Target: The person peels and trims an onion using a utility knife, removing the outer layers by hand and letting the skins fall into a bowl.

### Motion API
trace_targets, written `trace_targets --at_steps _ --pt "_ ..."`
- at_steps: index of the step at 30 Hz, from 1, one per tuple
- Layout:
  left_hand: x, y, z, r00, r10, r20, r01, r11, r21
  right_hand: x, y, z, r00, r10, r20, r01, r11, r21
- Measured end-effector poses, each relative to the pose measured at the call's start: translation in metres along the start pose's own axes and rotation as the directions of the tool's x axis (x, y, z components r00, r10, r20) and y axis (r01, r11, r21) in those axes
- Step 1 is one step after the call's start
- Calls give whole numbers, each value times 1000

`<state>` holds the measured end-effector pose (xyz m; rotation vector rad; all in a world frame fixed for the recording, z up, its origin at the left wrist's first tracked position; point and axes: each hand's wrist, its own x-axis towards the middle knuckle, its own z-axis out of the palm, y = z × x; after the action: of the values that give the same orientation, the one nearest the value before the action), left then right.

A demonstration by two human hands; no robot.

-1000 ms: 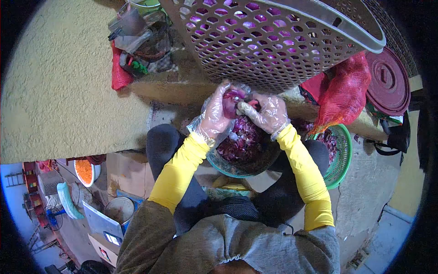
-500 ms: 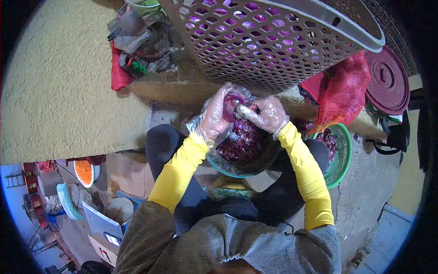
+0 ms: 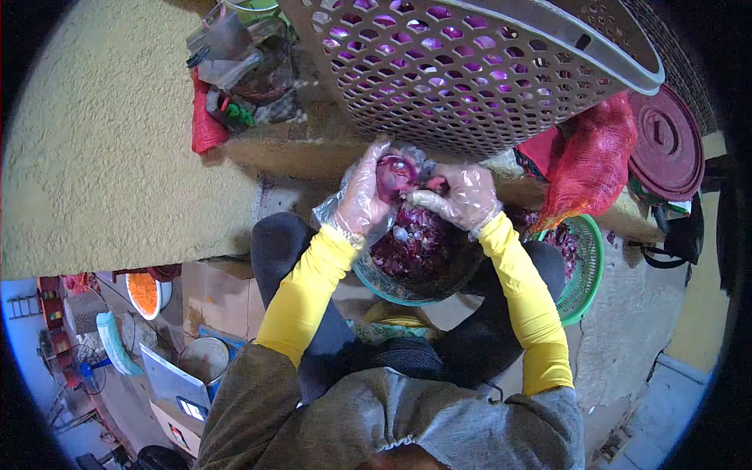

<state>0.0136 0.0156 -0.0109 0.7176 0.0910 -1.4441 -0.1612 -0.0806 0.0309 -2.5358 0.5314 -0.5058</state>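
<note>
In a clear plastic glove, my left hand point(image 3: 362, 194) grips a peeled-looking red onion point(image 3: 395, 177) above a basin. My right hand point(image 3: 468, 197), gloved too, is closed just to the right of the onion; a small reddish piece shows at its fingers, but what exactly it holds is hidden. Below both hands, between my knees, the basin point(image 3: 383, 291) with a teal rim contains purple onion skins and scraps point(image 3: 415, 247). One pale bit lies on top of the scraps.
A large perforated crate point(image 3: 470, 78) of purple onions leans close beyond my hands. To the right are a red mesh sack point(image 3: 593, 168), a green basket point(image 3: 593, 270) with skins, and a maroon lid point(image 3: 666, 141). A ledge point(image 3: 313, 160) runs in front.
My right hand has drawn slightly away from the onion, opening a small gap. My left hand has shifted a little left with the onion, which shows more of its surface.
</note>
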Motion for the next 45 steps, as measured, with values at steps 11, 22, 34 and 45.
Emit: trace_targets --at_steps 11,22,34,45 --pt "0 -5 2 986 -22 163 25 1000 -16 0 -2 3 991 133 2 -133 991 23" --pt "2 -12 0 987 60 148 -70 995 67 -1 5 13 993 122 5 -122 991 52" --pt "-23 -4 30 991 -52 -123 54 998 12 -3 3 2 955 -57 291 70 997 -36" --pt "4 -3 -9 996 -86 16 87 954 -286 -9 -11 7 846 -189 498 221 975 -6"
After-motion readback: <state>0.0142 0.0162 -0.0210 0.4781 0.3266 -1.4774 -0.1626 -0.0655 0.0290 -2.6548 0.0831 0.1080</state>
